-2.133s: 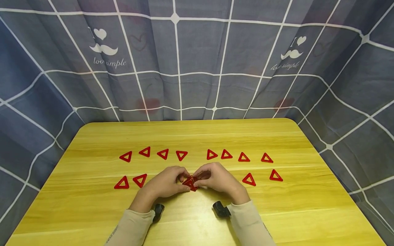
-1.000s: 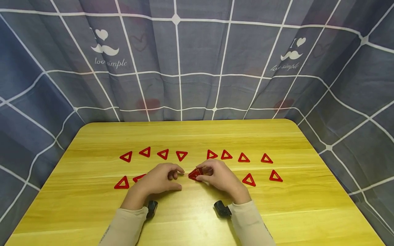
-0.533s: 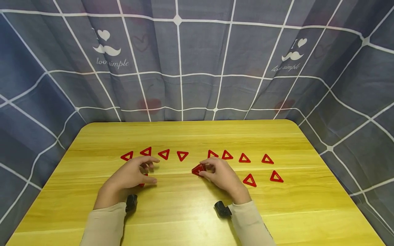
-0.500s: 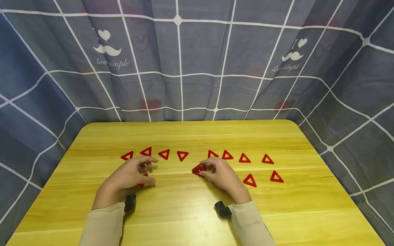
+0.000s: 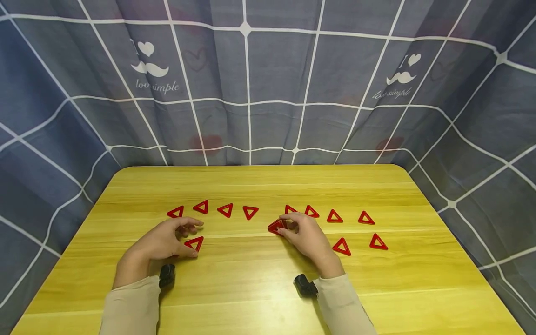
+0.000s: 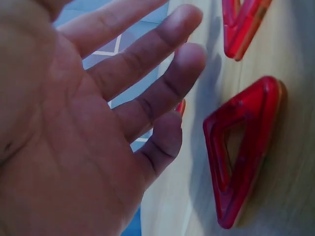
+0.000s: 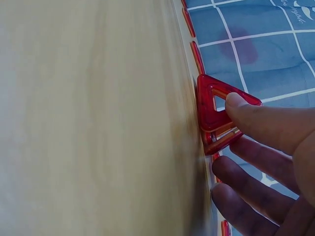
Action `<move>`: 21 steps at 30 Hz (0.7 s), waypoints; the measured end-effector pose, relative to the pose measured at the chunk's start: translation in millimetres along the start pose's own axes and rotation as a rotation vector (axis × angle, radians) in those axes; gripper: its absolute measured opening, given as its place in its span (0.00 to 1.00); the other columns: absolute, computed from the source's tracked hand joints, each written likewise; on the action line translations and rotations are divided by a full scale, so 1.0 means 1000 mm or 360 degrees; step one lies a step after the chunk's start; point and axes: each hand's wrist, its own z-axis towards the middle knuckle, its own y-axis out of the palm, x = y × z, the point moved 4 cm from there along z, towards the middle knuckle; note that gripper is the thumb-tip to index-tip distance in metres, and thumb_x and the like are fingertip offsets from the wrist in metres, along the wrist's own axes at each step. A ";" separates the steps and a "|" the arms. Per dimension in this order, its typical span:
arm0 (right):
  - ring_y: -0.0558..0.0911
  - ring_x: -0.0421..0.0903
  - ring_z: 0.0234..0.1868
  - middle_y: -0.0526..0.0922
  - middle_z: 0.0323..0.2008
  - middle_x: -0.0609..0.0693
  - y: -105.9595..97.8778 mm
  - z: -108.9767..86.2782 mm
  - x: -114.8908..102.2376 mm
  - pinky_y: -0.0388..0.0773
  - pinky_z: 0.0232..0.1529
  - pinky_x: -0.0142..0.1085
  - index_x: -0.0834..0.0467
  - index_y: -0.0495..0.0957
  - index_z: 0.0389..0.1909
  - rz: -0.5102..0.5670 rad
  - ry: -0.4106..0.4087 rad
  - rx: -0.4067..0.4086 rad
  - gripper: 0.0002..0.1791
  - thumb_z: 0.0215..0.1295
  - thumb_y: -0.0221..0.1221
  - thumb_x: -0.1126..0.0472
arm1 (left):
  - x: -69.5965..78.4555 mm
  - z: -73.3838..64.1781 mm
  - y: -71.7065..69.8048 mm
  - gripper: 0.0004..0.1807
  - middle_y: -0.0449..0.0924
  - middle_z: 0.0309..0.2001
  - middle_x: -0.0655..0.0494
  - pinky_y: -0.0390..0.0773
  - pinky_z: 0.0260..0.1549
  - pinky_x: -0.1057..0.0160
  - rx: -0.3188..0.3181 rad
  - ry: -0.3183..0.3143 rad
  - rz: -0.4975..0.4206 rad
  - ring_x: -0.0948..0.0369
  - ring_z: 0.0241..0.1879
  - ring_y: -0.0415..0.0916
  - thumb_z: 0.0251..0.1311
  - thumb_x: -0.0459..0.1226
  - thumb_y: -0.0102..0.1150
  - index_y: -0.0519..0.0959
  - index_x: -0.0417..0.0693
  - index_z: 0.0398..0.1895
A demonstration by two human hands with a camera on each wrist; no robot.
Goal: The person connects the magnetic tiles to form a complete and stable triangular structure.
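Note:
My right hand (image 5: 309,236) pinches a cluster of joined red triangular magnetic tiles (image 5: 275,227) just above the table, right of centre. In the right wrist view, the thumb presses the front triangle (image 7: 206,105) and a second tile slants away behind it; how many are joined I cannot tell. Over on the left, my left hand (image 5: 161,239) hovers with loosely bent fingers and holds nothing. Beside its thumb lies a single red triangle tile (image 5: 194,244), seen close by the palm (image 6: 74,128) in the left wrist view. Whatever lies beneath the left hand is hidden.
A row of red triangle tiles spans the yellow wooden table (image 5: 251,288), several left of centre, such as one triangle (image 5: 250,212), and several to the right. Two more triangles (image 5: 342,247) lie nearer on the right. A grey-blue checked curtain (image 5: 272,83) encloses the back and sides.
Both hands were together on the red tile cluster. The left hand has let go and moved left to the loose triangles; the right hand has carried the cluster slightly right and back.

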 end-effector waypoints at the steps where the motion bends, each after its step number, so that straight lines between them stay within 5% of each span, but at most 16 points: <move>1: 0.84 0.44 0.42 0.84 0.49 0.49 -0.001 0.000 0.001 0.80 0.47 0.44 0.57 0.84 0.54 0.0000 0.0005 0.0007 0.19 0.61 0.71 0.61 | -0.001 0.000 0.000 0.38 0.77 0.50 0.51 0.73 0.50 0.49 -0.0009 -0.0006 -0.0001 0.52 0.47 0.71 0.42 0.38 0.83 0.77 0.43 0.61; 13: 0.85 0.45 0.41 0.85 0.48 0.49 -0.005 0.000 0.007 0.80 0.47 0.44 0.58 0.84 0.53 0.0048 0.0055 0.0012 0.19 0.61 0.72 0.62 | -0.006 0.001 0.005 0.35 0.77 0.49 0.52 0.76 0.48 0.55 -0.0052 -0.0006 0.0046 0.53 0.47 0.71 0.43 0.30 0.81 0.79 0.45 0.59; 21: 0.85 0.43 0.39 0.85 0.46 0.49 -0.005 0.000 0.007 0.81 0.45 0.42 0.58 0.85 0.52 0.0078 0.0041 0.0015 0.18 0.60 0.72 0.64 | -0.003 0.001 0.006 0.33 0.72 0.37 0.51 0.74 0.35 0.62 -0.0058 -0.0036 0.0036 0.53 0.40 0.67 0.45 0.27 0.79 0.81 0.41 0.59</move>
